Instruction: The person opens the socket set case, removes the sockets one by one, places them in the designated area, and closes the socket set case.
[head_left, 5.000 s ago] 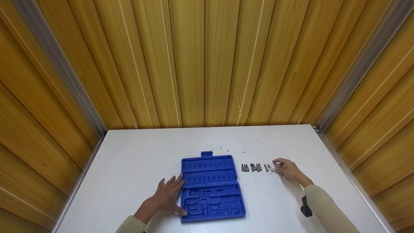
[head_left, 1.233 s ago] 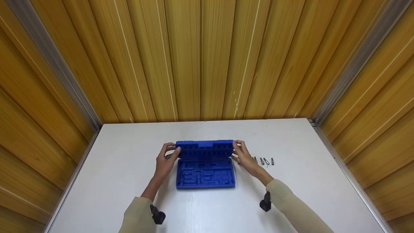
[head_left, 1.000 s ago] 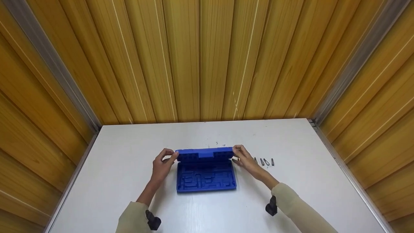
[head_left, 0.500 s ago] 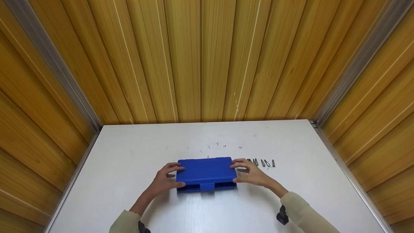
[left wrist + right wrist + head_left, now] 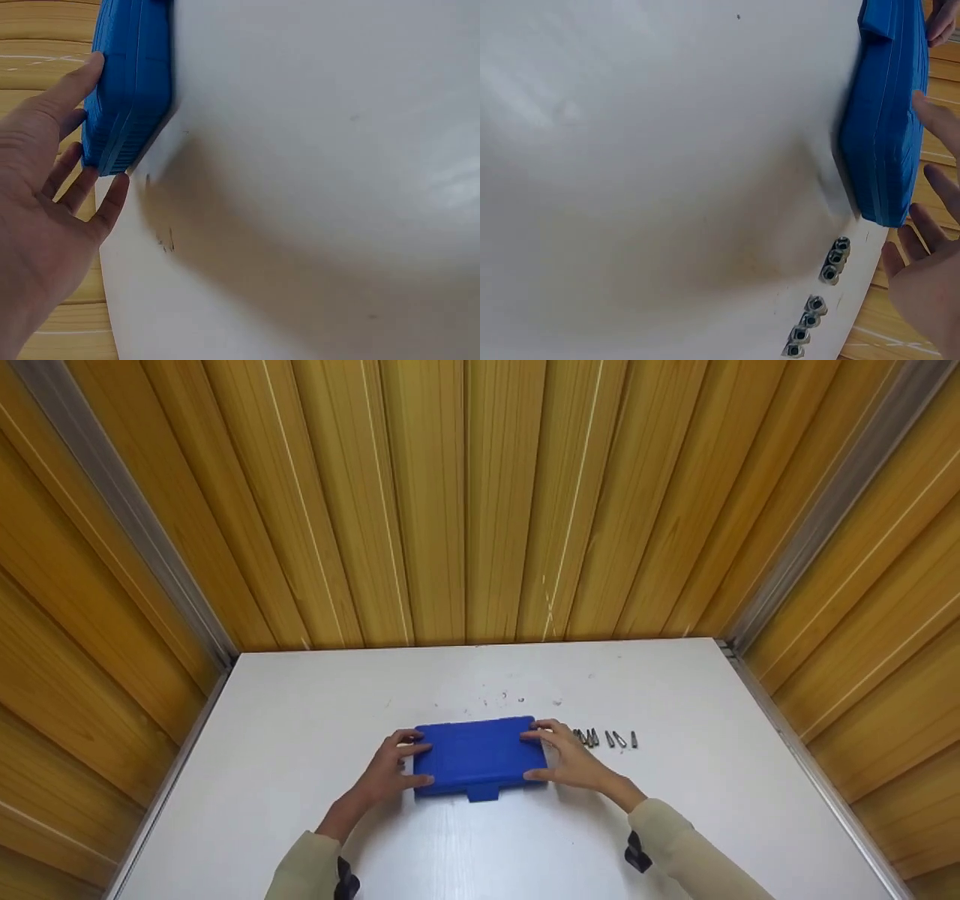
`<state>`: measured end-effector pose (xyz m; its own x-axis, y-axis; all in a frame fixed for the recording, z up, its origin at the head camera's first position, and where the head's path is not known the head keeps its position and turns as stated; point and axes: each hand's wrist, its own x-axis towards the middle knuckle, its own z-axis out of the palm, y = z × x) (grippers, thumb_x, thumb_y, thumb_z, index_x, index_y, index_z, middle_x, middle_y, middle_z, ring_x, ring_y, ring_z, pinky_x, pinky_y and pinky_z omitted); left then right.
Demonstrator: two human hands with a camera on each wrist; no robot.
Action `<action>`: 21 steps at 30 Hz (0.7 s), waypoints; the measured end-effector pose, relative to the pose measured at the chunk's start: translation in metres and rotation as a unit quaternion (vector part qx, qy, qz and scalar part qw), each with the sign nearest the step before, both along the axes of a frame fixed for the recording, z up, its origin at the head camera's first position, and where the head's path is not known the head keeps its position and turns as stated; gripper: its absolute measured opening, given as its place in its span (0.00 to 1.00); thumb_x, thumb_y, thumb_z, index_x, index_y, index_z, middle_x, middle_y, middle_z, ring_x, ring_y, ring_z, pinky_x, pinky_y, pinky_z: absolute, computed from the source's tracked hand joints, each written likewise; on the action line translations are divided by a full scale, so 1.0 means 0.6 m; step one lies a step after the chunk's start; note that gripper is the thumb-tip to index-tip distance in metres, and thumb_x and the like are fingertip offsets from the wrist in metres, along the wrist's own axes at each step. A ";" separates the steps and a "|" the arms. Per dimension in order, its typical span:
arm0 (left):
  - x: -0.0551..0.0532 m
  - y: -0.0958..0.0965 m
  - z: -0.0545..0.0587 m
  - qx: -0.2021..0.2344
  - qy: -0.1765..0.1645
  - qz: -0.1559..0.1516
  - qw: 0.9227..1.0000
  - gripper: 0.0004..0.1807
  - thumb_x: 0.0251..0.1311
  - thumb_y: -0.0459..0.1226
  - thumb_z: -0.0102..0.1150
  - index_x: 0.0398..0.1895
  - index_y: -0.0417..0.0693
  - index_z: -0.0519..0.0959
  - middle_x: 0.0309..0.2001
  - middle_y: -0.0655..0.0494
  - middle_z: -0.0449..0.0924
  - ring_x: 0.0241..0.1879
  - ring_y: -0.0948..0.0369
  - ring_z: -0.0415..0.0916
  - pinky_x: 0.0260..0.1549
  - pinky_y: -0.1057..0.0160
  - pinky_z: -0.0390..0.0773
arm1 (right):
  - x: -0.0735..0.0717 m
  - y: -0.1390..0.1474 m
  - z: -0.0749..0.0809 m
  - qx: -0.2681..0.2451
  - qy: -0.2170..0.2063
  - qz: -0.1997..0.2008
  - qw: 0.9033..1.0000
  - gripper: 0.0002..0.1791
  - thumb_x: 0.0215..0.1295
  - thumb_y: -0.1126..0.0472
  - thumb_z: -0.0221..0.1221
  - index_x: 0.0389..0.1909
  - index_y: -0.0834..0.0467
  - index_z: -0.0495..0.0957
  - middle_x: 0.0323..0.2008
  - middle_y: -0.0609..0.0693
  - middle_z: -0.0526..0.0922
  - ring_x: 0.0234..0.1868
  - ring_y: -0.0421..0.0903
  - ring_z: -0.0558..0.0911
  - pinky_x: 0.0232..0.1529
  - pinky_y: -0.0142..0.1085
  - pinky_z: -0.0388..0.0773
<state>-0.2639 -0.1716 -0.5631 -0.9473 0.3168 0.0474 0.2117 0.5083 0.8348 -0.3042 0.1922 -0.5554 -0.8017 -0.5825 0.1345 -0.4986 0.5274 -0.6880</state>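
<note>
A blue plastic tool case (image 5: 480, 757) lies closed on the white table, its latch tab (image 5: 483, 793) facing the person. My left hand (image 5: 391, 769) is at the case's left end, fingertips and thumb spread on the lid. At the opposite end, my right hand (image 5: 571, 757) touches the lid the same way. In the left wrist view the thumb of my left hand (image 5: 45, 180) lies along the lid's edge, with the other fingers spread at the end. The fingers of my right hand (image 5: 930, 262) are likewise spread beside the case in the right wrist view.
Several small metal pieces (image 5: 621, 739), tapered from above, lie in a row right of the case. Those nearest the case (image 5: 835, 259) show dark hollow ends in the right wrist view. Dark specks (image 5: 504, 695) dot the table behind the case. Wood-patterned panels (image 5: 480, 510) enclose the table.
The case lay open, and my right hand was at the metal pieces. Both hands then swung the lid toward the person and down, narrowing the front gap until it closed.
</note>
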 end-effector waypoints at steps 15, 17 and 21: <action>-0.002 0.008 -0.014 0.027 -0.004 -0.014 1.000 0.32 0.62 0.38 0.71 0.67 0.35 0.74 0.74 0.33 0.61 0.73 0.31 0.59 0.63 0.34 0.73 | -0.019 -0.095 -0.016 0.146 0.052 0.024 0.988 0.68 0.36 0.35 0.80 0.78 0.56 0.60 0.78 0.66 0.58 0.78 0.72 0.54 0.73 0.71 0.48; -0.002 0.011 -0.015 0.026 -0.002 -0.017 1.000 0.32 0.62 0.39 0.71 0.67 0.35 0.74 0.74 0.33 0.61 0.73 0.31 0.59 0.63 0.34 0.74 | -0.018 -0.095 -0.018 0.152 0.067 0.014 0.986 0.67 0.35 0.35 0.81 0.77 0.55 0.62 0.77 0.65 0.60 0.77 0.71 0.57 0.72 0.71 0.51; -0.003 0.013 -0.014 0.023 0.003 -0.016 1.000 0.32 0.61 0.39 0.72 0.67 0.35 0.75 0.73 0.33 0.62 0.73 0.32 0.60 0.61 0.35 0.76 | -0.019 -0.096 -0.022 0.148 0.095 -0.010 0.984 0.64 0.34 0.36 0.81 0.76 0.53 0.65 0.74 0.61 0.65 0.74 0.67 0.62 0.70 0.68 0.56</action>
<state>-0.2658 -0.1640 -0.5713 -0.9362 0.3447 0.0686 0.2327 0.4617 0.8559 -0.3155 0.1347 -0.5685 -0.7905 -0.6026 0.1096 -0.5903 0.7017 -0.3989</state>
